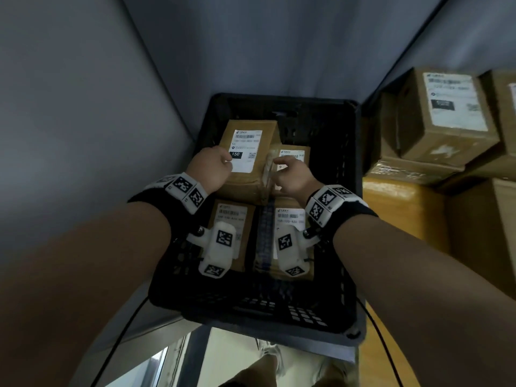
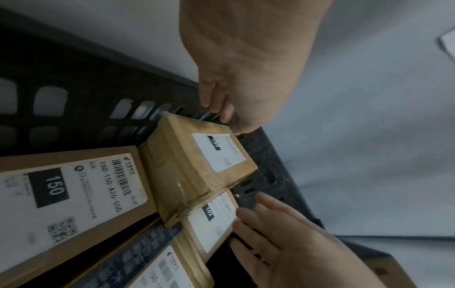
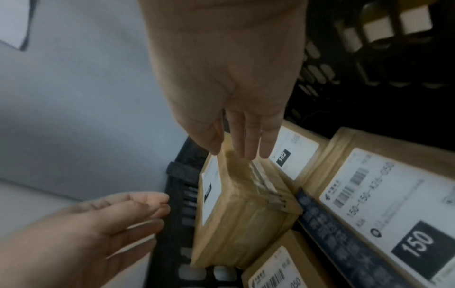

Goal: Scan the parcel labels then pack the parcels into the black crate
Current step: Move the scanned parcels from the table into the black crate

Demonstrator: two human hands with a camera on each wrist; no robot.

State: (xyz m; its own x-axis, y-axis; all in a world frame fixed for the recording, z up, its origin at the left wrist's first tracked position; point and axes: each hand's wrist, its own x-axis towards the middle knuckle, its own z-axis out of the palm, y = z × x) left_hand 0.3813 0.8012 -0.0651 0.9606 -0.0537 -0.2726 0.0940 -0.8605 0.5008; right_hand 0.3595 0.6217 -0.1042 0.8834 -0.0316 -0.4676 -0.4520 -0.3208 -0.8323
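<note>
The black crate (image 1: 332,163) stands in front of me with several brown labelled parcels lying flat in it. A thick parcel (image 1: 247,146) sits at its far left, and a small parcel marked 102 (image 1: 296,153) is tucked against its right side. Two flat parcels (image 1: 231,219) (image 1: 290,216) fill the near half. My left hand (image 1: 213,170) hovers at the thick parcel's left edge, fingers loosely curled and empty. My right hand (image 3: 241,136) has straight fingers, their tips at the taped right side of the thick parcel (image 3: 246,214). No scanner is in view.
A stack of labelled cardboard boxes (image 1: 446,121) stands right of the crate, with a yellow wrapped parcel (image 1: 405,208) below it. Grey walls close in behind and to the left. Black cables (image 1: 120,339) hang from my wrists past the crate's near edge.
</note>
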